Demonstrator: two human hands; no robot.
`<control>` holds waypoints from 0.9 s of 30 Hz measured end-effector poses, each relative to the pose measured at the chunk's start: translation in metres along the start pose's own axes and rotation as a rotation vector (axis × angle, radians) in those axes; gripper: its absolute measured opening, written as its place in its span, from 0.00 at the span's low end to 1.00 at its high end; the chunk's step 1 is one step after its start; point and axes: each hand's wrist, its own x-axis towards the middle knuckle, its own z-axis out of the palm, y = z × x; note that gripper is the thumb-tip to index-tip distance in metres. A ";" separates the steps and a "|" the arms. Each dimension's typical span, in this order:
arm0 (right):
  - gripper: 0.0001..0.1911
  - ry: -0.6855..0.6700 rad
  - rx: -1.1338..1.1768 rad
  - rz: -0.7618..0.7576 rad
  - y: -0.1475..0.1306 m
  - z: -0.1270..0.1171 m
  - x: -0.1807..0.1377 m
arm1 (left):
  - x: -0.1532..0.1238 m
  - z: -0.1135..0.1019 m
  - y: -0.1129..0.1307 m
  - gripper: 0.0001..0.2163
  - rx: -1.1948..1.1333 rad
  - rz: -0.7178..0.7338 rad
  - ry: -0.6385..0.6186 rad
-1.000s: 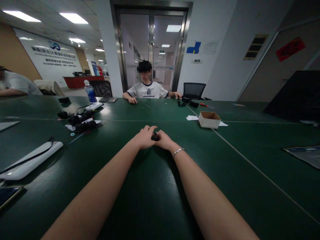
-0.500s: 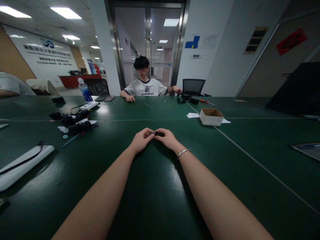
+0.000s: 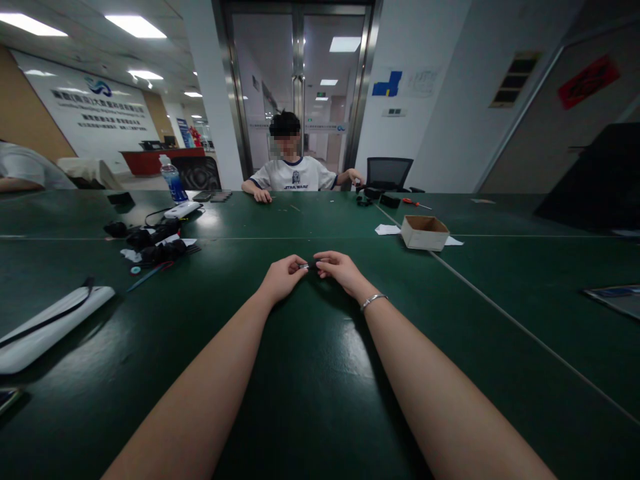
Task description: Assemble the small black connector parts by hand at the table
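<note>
Over the green table [image 3: 310, 373], my two hands meet around a small dark object [image 3: 313, 265] with a silvery part at its left. My left hand [image 3: 281, 279] pinches the silvery end between thumb and fingertips. From the other side, my right hand [image 3: 343, 272], a silver bracelet at its wrist, closes thumb and fingers on the black end. The object is too small and too covered by my fingers to name its kind.
A small open cardboard box [image 3: 425, 235] stands ahead to the right, papers beside it. At left lie black bundled items [image 3: 155, 243], a blue-handled tool [image 3: 145, 277] and a long white case [image 3: 60, 327]. A bottle [image 3: 173, 179] stands farther back. Across the table sits a person [image 3: 293, 175].
My right hand has shifted slightly right and its fingers have loosened and lifted a little, showing more of the small dark object. My left hand stays almost in place.
</note>
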 end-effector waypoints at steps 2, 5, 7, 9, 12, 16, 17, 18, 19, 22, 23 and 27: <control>0.10 -0.001 0.022 0.004 0.000 -0.001 0.000 | 0.000 0.000 0.000 0.11 -0.002 0.008 0.005; 0.10 -0.001 0.053 0.007 0.001 -0.001 0.001 | 0.000 0.001 -0.001 0.12 -0.025 0.000 0.010; 0.10 -0.006 0.076 0.011 0.002 -0.001 0.001 | 0.000 0.002 -0.001 0.12 -0.033 -0.007 0.013; 0.10 -0.012 0.088 0.015 0.001 -0.001 0.001 | 0.000 0.002 -0.001 0.12 -0.024 -0.005 0.020; 0.09 -0.010 0.095 0.025 0.001 -0.001 0.000 | 0.000 0.001 -0.001 0.12 -0.018 0.002 0.019; 0.09 -0.018 0.122 0.036 0.000 -0.001 0.000 | 0.000 0.002 0.000 0.12 -0.022 0.000 0.027; 0.08 -0.015 0.126 0.038 0.000 -0.001 0.000 | 0.000 0.002 0.000 0.12 -0.025 -0.002 0.029; 0.08 -0.010 0.129 0.041 0.000 -0.002 0.000 | 0.000 0.002 0.000 0.12 -0.030 -0.004 0.029; 0.08 -0.005 0.132 0.042 0.000 -0.002 0.001 | 0.000 0.002 0.000 0.12 -0.035 -0.005 0.029; 0.08 -0.007 0.140 0.045 0.000 -0.002 0.000 | -0.001 0.001 0.000 0.12 -0.043 -0.006 0.034; 0.08 -0.012 0.143 0.045 0.000 -0.002 0.000 | -0.001 0.001 0.001 0.12 -0.042 -0.005 0.037; 0.09 -0.032 0.152 0.044 -0.001 -0.003 -0.002 | -0.001 0.000 0.002 0.12 -0.047 -0.014 0.027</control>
